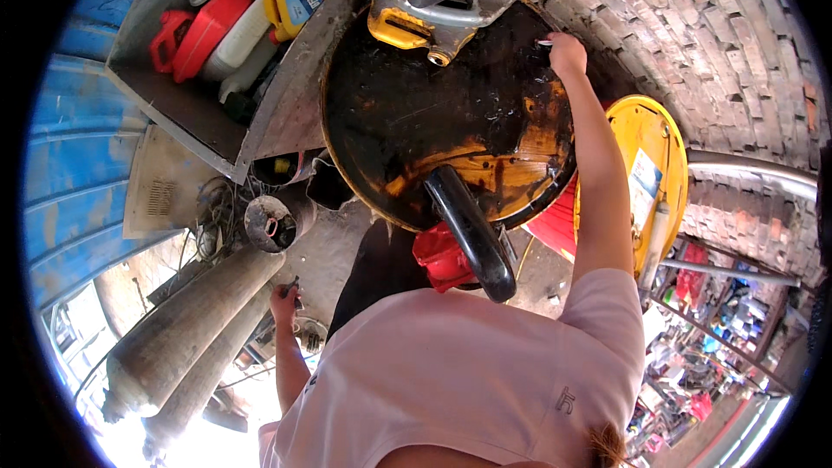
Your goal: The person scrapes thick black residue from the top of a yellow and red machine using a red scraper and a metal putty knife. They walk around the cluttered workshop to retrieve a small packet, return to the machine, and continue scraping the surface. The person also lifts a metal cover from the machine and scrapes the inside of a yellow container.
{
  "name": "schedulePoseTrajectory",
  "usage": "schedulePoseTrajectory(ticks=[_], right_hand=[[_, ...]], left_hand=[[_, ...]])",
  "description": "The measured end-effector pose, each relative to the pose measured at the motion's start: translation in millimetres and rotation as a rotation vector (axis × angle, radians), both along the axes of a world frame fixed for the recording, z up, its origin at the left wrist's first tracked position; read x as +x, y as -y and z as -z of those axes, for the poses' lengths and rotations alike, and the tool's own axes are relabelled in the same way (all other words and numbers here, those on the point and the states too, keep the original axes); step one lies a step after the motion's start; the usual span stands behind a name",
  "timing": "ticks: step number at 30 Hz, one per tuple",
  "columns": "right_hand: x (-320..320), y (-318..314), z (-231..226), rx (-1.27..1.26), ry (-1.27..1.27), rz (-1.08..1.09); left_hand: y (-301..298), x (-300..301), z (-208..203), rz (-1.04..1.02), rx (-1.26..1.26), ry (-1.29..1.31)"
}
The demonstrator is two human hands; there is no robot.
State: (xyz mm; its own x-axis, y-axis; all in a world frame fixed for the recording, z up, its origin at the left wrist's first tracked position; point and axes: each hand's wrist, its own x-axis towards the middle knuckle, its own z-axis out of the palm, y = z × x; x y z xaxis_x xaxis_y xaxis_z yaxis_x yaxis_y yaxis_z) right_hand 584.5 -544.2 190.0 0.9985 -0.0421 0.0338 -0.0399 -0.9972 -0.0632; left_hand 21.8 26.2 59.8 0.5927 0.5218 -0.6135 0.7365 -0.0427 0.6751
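Note:
An oily black drum top [433, 113] with a yellowish rim is in front of me. At its far right edge, my right hand [568, 54] is closed, with a small shiny piece showing at its fingertips; its kind is too small to tell. My left hand [282, 303] hangs low at my left side. It is closed around a small dark object [296, 289] whose kind I cannot make out. On the far part of the drum stands a dirty yellow and grey jug [401, 28]. A black curved tube [468, 230] with a red fitting [442, 257] sticks out at the near edge.
A grey metal bin [178, 108] at the far left holds red, white and yellow jugs. Long gas cylinders [186, 325] lean at left. To the right are a yellow round lid [654, 173], a brick wall [685, 35] and cluttered shelves [702, 338].

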Motion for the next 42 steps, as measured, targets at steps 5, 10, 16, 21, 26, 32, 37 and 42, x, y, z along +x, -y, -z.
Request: schedulePoseTrajectory(ticks=[5, 10, 16, 21, 26, 32, 37, 42], right_hand=[[-47.4, -33.8, 3.7, 0.04, -0.051, -0.083], [-70.1, -50.1, -12.9, 0.124, -0.038, -0.218], [-23.1, 2.5, -30.8, -0.028, -0.017, 0.04], [0.4, 0.4, 12.9, -0.05, 0.017, 0.016], [-44.4, -52.7, 1.8, -0.108, -0.011, -0.218], [-97.9, -77.2, -17.5, 0.057, -0.034, -0.287], [-88.1, -23.6, -18.6, 0.052, -0.052, -0.056], [-96.1, -37.1, 6.1, 0.03, 0.038, -0.054]], left_hand=[[20.5, 10.2, -1.8, -0.029, -0.053, -0.054], [23.4, 23.7, 11.2, 0.029, -0.05, -0.06], [14.8, 33.7, -1.5, 0.052, 0.002, -0.037], [6.5, 23.0, -5.9, 0.042, 0.024, -0.066], [7.3, 4.0, 6.8, -0.008, -0.049, -0.007], [12.8, 12.1, 14.1, 0.005, -0.063, -0.044], [2.9, 17.0, 22.7, 0.027, -0.042, -0.04], [7.4, 30.4, 8.3, 0.032, -0.054, -0.046]])
